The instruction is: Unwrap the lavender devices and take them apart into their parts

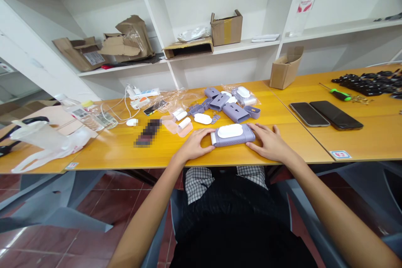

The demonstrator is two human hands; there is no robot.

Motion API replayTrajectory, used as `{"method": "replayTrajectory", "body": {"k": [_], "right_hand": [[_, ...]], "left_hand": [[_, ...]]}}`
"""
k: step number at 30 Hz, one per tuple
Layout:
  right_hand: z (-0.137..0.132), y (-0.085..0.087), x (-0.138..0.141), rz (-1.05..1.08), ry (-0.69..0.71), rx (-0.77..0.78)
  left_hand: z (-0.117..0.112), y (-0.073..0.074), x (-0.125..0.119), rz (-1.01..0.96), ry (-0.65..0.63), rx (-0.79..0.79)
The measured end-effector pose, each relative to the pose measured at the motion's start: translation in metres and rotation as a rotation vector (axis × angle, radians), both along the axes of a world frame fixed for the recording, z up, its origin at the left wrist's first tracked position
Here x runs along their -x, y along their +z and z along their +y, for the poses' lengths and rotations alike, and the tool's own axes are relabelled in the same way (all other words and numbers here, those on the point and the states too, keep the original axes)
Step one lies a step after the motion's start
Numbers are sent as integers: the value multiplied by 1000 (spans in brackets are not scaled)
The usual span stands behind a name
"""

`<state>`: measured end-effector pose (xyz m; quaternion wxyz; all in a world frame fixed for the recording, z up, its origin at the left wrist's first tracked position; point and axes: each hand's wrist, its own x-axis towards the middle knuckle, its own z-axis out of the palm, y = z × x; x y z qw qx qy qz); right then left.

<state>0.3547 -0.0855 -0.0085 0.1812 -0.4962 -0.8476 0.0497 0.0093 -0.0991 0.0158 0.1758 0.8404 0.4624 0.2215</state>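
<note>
A purple plastic device with a white oval cover (230, 130) and a white left end lies flat on the yellow table, close to its front edge. My left hand (197, 144) grips its left end, thumb in front and fingers behind. At the opposite end, my right hand (267, 142) holds the purple body (248, 135) in the same way. Just behind it are purple housings (236, 113), a small purple ring-shaped part (252, 112) and a loose white oval cover (202, 119). White rollers (184, 123) with peach-coloured sheets lie left of these.
Two phones (336, 115) and a green-handled screwdriver (340, 94) lie to the right, near a heap of black parts (367, 81). Bottles (83, 113), cables and a plastic bag (59, 150) occupy the left. Shelves with cardboard boxes (226, 29) rise behind the table.
</note>
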Motion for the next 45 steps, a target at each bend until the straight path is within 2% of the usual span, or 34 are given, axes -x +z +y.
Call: {"method": "replayTrajectory", "body": {"k": [13,23,45], "right_hand": [[2,-4,-2,9,12,-34],[2,-4,-1,1,-4,-28],[3,-5,-2,14,5,-23]], "left_hand": [[3,-6,-1,-75,2,-87],[1,-3,1,-72,4,-46],[2,-4,1,-71,-8,-66]]}}
